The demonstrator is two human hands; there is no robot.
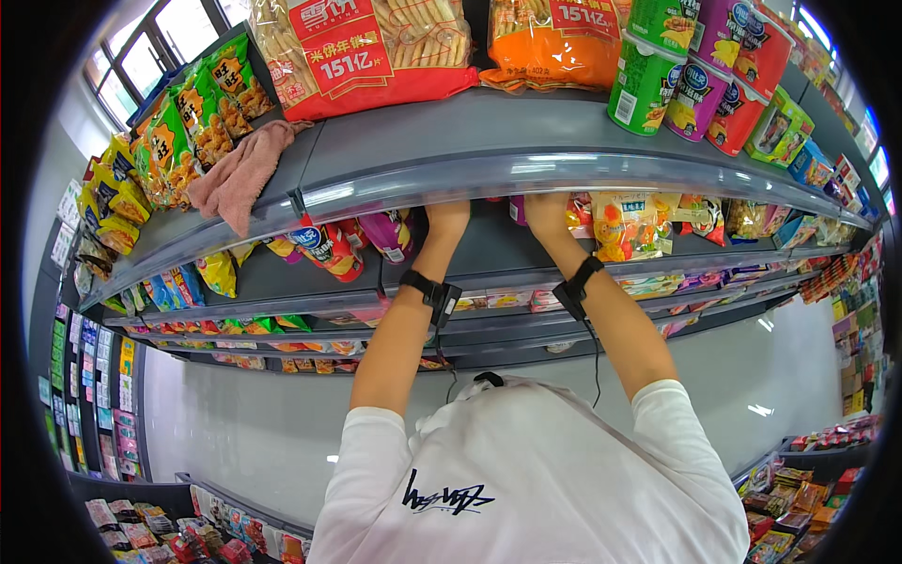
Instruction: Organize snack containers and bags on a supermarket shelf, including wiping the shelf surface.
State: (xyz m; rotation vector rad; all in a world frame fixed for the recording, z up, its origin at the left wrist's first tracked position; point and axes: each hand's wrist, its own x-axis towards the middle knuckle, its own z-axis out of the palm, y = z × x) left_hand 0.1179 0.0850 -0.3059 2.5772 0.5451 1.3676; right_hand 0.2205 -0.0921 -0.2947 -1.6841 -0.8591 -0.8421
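Both my arms reach under the front edge of the upper shelf [564,176], onto the shelf below it. The back of my left hand [447,215] shows only near the wrist, just right of a purple snack canister [390,233]. A red canister [331,247] leans further left. My right hand [548,213] is beside another purple canister [518,210], partly covered by the hand and the shelf edge. The fingers of both hands are hidden, so I cannot tell whether they hold anything. Right of my right hand stand bags of fruit jelly [627,224].
On the upper shelf are large rice cracker bags [366,56], stacked green canisters [645,88] and green snack bags [187,127]. A pink cloth [243,173] hangs over its front edge. Lower shelves hold more packets. Stocked racks [796,500] stand behind me.
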